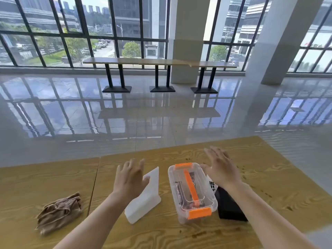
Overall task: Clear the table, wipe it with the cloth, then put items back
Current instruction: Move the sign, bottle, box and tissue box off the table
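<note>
A clear plastic box (193, 192) with orange clasps and an orange handle stands in the middle of the wooden table (265, 178). Left of it stands a white sign holder (145, 196). My left hand (128, 178) hovers over the holder's left side, fingers apart, thumb at its edge. My right hand (220, 168) is spread open just right of the box's far end. Beneath my right forearm lies a black flat object (229, 207) with a white printed label (212, 185). A crumpled brown cloth (59, 212) rests on the adjoining table (36, 177) at the left.
Dark specks and stains (203, 234) dot the tabletop near the front and right side. The table's far edge drops to a glossy tiled floor (143, 114). A long bench table (158, 62) stands by the windows, and a pillar (186, 42) rises behind it.
</note>
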Demonstrator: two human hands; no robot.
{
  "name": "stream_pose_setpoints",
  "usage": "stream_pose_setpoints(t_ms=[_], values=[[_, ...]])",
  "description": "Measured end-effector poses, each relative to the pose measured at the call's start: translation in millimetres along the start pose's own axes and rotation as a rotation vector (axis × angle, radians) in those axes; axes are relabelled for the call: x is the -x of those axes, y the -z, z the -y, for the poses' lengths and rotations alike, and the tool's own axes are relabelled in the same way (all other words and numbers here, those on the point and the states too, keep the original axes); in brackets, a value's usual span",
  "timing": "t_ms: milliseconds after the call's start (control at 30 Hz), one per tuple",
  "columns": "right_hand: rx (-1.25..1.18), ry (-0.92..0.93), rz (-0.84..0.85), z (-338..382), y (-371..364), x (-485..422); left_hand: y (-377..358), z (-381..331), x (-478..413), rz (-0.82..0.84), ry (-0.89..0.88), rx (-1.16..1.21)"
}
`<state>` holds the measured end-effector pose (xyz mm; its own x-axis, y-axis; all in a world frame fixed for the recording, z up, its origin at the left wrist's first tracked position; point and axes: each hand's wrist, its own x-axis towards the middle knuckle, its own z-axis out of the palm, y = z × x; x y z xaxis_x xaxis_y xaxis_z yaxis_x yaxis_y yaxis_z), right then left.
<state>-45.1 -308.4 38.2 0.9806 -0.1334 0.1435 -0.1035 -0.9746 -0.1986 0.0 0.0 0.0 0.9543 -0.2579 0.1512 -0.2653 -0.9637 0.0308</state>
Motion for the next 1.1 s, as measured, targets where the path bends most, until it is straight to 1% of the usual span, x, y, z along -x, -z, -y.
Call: stream_pose_setpoints(t_ms=[100,167,300,433,600,700,833,967,1100], values=[[-0.022,-0.110,0.029,-14,-6,-3,-9,3,1,0.008,-0.022,0.039],[-0.014,-0.150,0.087,-25,-11,-6,-11,1,1,0.006,-0.028,0.071],[-0.001,-0.165,0.188,-37,-22,-14,-19,1,-5,0.004,0.000,0.134],[-0.010,-0.150,0.229,-49,-35,-22,-29,1,-5,0.050,0.045,0.134],[0.033,-0.093,0.193,-66,-46,-30,-35,0,-1,0.078,0.093,0.133],[0.051,-0.053,0.156,-75,-51,-35,-35,-3,1,0.071,0.112,0.092],[0.022,-0.040,0.148,-80,-49,-40,-37,3,4,0.068,0.141,0.014],[-0.025,-0.055,0.105,-85,-44,-41,-25,10,6,0.023,0.187,-0.009],[-0.029,-0.052,0.024,-83,-26,-49,-8,15,4,-0.014,0.215,-0.025]])
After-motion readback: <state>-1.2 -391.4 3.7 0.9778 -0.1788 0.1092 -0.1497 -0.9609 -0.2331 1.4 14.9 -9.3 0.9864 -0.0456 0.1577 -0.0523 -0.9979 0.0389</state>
